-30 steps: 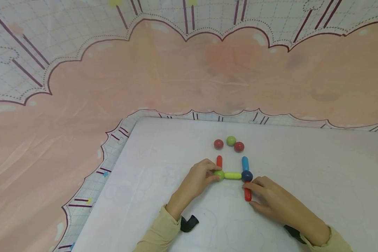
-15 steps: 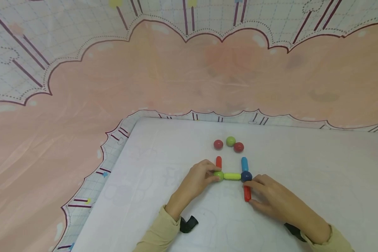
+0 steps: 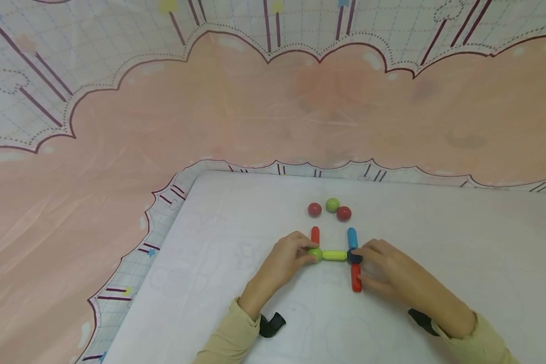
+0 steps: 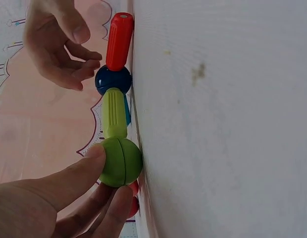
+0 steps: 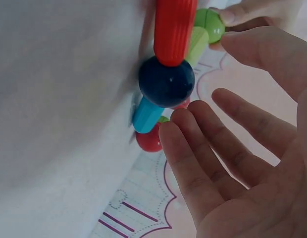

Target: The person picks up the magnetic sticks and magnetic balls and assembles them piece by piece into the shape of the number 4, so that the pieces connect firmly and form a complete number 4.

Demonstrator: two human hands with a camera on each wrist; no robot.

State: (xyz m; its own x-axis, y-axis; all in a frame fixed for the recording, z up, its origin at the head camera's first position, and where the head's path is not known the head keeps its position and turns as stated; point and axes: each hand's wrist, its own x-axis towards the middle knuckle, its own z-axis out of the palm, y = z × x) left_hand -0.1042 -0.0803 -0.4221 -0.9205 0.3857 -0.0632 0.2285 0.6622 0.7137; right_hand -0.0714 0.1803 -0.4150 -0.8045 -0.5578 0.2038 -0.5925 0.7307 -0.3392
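My left hand [image 3: 284, 260] pinches a green ball [image 4: 121, 162] between thumb and fingers. A lime rod [image 3: 334, 255] runs from that ball to a dark blue ball [image 5: 167, 82]. From the blue ball a light blue rod [image 3: 352, 237] points away and a red rod [image 3: 356, 278] points toward me. Another red rod [image 3: 315, 234] lies beyond the green ball. Beside the dark blue ball is my right hand [image 3: 391, 268], its fingers loosely extended and nothing between thumb and fingers. In the right wrist view, gaps show between its fingertips [image 5: 172, 130] and the joined pieces.
Two loose balls, one red [image 3: 315, 209] and one green [image 3: 332, 204], lie farther back, with a second red ball [image 3: 344, 214] beside the green one. All stand on a white board [image 3: 236, 207] over a patterned cloth [image 3: 141, 111]. Black straps [image 3: 272, 325] show near both wrists.
My right hand has let go of the near red rod and shifted slightly away from me, fingers now by the dark blue ball. The left hand stays on the green ball.
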